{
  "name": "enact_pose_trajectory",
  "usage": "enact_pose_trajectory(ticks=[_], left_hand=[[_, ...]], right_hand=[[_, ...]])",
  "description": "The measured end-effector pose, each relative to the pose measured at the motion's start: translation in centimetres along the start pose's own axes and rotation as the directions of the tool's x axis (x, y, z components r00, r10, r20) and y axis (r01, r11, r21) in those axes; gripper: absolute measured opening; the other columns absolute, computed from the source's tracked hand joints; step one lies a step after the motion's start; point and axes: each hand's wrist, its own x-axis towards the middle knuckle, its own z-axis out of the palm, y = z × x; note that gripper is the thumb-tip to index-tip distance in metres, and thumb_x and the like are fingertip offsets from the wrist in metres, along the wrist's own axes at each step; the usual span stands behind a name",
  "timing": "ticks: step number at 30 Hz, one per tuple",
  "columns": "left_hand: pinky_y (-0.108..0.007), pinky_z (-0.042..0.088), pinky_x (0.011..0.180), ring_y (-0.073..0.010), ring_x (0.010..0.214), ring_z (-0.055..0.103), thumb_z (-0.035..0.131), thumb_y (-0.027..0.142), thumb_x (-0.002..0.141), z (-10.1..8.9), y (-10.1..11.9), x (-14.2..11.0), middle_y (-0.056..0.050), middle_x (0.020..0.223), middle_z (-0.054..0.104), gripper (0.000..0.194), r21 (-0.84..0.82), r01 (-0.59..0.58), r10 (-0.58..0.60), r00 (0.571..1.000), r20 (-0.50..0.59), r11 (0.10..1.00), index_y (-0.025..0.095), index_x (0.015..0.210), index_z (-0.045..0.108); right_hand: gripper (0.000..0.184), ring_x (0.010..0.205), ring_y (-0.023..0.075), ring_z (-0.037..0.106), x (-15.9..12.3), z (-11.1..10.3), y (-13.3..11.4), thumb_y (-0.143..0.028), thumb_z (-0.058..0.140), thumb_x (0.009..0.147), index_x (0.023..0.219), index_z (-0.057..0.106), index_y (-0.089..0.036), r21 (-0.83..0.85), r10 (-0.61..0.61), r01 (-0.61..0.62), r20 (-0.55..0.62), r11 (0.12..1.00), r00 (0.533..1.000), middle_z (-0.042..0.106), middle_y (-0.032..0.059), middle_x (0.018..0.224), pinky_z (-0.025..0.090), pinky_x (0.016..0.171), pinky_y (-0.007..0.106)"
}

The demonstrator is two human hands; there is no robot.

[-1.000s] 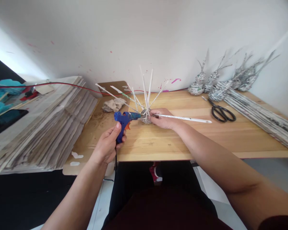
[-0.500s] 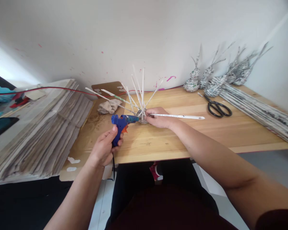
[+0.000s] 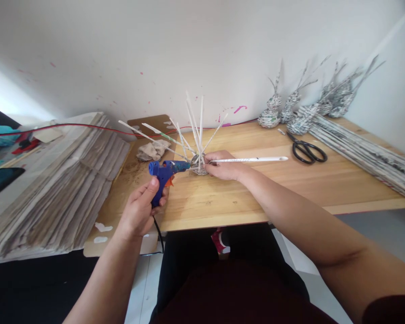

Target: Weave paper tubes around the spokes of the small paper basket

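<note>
Centre frame, on the worktop (image 3: 222,209), our right hand (image 3: 224,166) has its fingers clamped on the edge of the woven paper base (image 3: 197,171); left of centre, our left hand (image 3: 143,202) has its fingers wrapped around the glue gun (image 3: 161,175). We should steady the base, aim the tip precisely and guard our fingers from heat.

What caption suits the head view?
Left hand holds a blue glue gun beside a woven paper base, which the right hand holds; scissors lie farther right.
</note>
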Motion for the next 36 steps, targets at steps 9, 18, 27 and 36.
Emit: enact_pose_trajectory(ticks=[9,18,27,36], left_hand=[[-0.021,0.03,0.045,-0.0092,0.053,0.041,0.06,0.054,0.087,0.3,-1.1,-2.9,0.0,0.064,0.051,0.038,0.363,-0.217,0.199,0.976,0.087,0.906,0.016,0.08,0.059],[-0.024,0.033,0.05,-0.012,0.057,0.043,0.05,0.053,0.093,1.0,-1.8,-3.4,-0.001,0.064,0.051,0.04,0.596,-0.3,0.287,0.95,0.121,0.745,0.017,0.077,0.056],[-0.024,0.034,0.051,-0.0124,0.057,0.044,0.049,0.054,0.093,2.0,-2.3,-3.4,0.0,0.063,0.05,0.04,0.604,-0.294,0.301,0.949,0.094,0.741,0.018,0.078,0.057],[-0.024,0.034,0.051,-0.0121,0.056,0.043,0.05,0.054,0.093,1.9,-2.7,-3.3,0.001,0.062,0.049,0.039,0.595,-0.273,0.288,0.955,0.073,0.756,0.018,0.077,0.055]], right_hand=[[0.022,0.066,0.0136,0.052,0.0,0.3,-0.2,-0.02,0.059,0.083,0.061,0.058,-0.018,0.024,-0.044,0.045,-0.019,0.999,0.999,0.058,-0.0014,0.06,0.033,0.064,0.025],[0.018,0.063,0.012,0.053,-0.1,0.9,-0.4,-0.019,0.057,0.078,0.06,0.055,-0.018,0.056,-0.015,0.02,-0.088,0.998,0.996,0.058,-0.002,0.062,0.034,0.06,0.024],[0.016,0.062,0.012,0.054,-0.1,1.6,-0.3,-0.019,0.056,0.077,0.061,0.055,-0.019,0.005,-0.039,0.04,-0.141,0.999,0.989,0.062,-0.001,0.064,0.035,0.058,0.024],[0.016,0.066,0.0141,0.057,-0.1,1.7,-0.5,-0.019,0.056,0.082,0.066,0.057,-0.019,-0.042,-0.049,0.044,-0.127,0.998,0.991,0.064,0.0014,0.069,0.037,0.06,0.025]])
